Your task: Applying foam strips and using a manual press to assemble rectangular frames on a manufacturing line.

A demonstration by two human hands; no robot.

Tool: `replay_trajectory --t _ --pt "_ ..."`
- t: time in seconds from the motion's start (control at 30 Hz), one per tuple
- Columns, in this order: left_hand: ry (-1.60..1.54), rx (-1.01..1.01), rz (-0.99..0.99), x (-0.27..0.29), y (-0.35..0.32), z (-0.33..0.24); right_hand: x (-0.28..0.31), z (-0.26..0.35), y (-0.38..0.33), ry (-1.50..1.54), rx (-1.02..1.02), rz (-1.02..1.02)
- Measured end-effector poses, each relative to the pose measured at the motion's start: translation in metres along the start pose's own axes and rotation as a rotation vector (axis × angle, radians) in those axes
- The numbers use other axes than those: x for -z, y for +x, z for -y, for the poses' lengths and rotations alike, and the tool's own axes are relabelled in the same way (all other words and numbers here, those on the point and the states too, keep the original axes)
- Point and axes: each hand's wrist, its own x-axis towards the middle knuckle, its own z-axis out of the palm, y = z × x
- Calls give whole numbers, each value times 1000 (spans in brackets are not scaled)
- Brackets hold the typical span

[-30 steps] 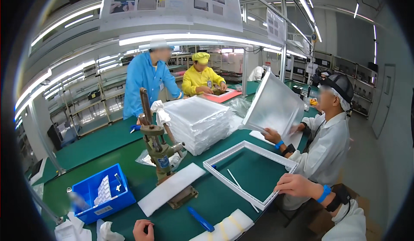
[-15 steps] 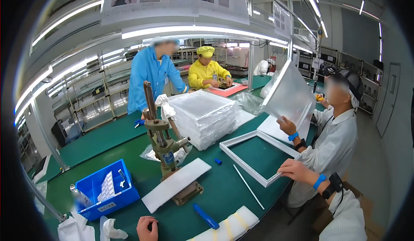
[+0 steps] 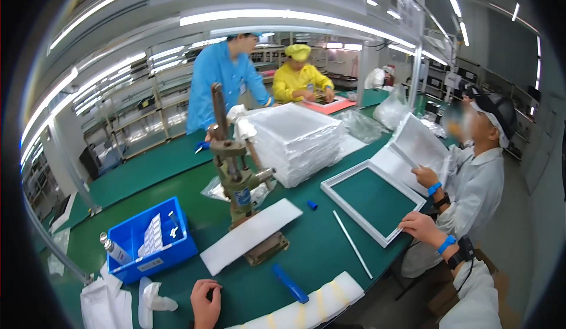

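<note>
A white rectangular frame [image 3: 354, 204] with an open middle lies on the green table at the right. My right hand [image 3: 421, 227] is closed on its near right corner, fingers on top of the rim. Low in the view, my left hand [image 3: 206, 301] rests by the table's near side, its fingers loosely curled with nothing seen in them. Right of that hand are a blue tool-like piece [image 3: 290, 283] and a white foam strip with yellowish bands [image 3: 318, 302]. Between foam and frame lies a thin white rod [image 3: 352, 244].
A green hand press [image 3: 236, 182] stands mid-table, a white foam slab [image 3: 252, 236] across its base. Behind is a stack of wrapped panels [image 3: 292, 143]; left, a blue bin [image 3: 154, 258]. At right, a co-worker [image 3: 477, 176] holds a white panel [image 3: 415, 146]. Two people stand beyond.
My view has shifted, so the table things sit farther right. The co-worker's panel has come down lower toward the table. My right hand stays on the frame; my left stays curled.
</note>
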Motion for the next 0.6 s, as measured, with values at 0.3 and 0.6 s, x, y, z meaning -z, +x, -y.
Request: replay_trajectory --t 0.3,0.6 --pt "-3 -76 -62 0 5 -5 8 38 12 26 -75 -82" --pt "427 -386 -657 103 -26 -62 -7 110 33 116 195 -31"
